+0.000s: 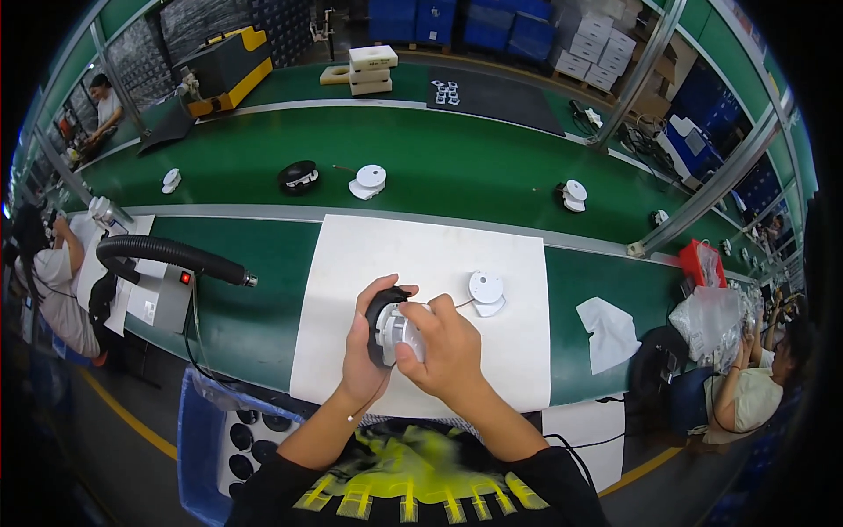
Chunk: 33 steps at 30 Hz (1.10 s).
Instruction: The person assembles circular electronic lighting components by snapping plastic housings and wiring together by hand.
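Note:
Over a white sheet (342, 255) on the bench, both my hands hold a round housing (403, 335) with a black outer shell and white and clear inner parts. My left hand (357, 351) wraps the black shell from the left side. From the right, my right hand (448, 351) has thumb and fingers pressed on the white and clear part. A white disc-shaped part (486, 290) with a flat tab lies on the sheet beyond my right hand; a thin wire runs from it toward that hand.
Behind the sheet runs a green conveyor (457, 167) carrying white parts (368, 181) and a black housing (299, 176). A black flexible hose (176, 253) arches at left. Below it stands a blue bin (202, 439) of black discs. A white cloth (608, 334) lies right; people sit on both sides.

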### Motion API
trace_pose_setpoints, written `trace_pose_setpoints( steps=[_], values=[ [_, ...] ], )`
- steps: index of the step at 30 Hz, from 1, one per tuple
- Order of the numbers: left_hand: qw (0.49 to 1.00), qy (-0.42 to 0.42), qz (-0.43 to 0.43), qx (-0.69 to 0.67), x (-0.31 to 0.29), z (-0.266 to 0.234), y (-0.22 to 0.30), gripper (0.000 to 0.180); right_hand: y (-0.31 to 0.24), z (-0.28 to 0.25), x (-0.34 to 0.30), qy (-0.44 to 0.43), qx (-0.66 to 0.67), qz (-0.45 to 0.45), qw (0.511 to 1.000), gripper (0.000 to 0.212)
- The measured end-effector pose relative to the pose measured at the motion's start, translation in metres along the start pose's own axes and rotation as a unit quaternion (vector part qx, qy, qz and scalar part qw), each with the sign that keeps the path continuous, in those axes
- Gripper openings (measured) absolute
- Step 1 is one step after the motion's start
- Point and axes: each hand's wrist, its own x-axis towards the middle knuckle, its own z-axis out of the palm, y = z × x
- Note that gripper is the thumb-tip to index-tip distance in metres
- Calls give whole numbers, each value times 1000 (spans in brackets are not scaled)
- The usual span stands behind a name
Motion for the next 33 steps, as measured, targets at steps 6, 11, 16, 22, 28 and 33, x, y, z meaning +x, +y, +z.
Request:
trace_pose_setpoints(
  steps=[6, 11, 16, 22, 28, 33],
  values=[
    [999, -17, 2, 35, -4, 8, -4, 66, 5, -1, -4, 59, -29, -56, 996, 41],
    [998, -30, -10, 55, -2, 9, -10, 75, 15, 2, -10, 62, 26, -36, 997, 44],
    [995, -41, -18, 85, -4, 13, -13, 85, 10, -7, -14, -1, 2, 20, 1000, 45],
    [988, -113, -8, 102, -40, 6, -4, 92, 3, -17, -12, -21, 25, -134, 990, 56],
    [936, -293, 22, 192, -32, 7, 6, 97, 7, -10, -30, 92, 226, -175, 954, 57],
    [988, -81, -104, 82, 24, 16, -59, 70, 69, -14, -7, 15, 47, -27, 998, 63]
  ],
)
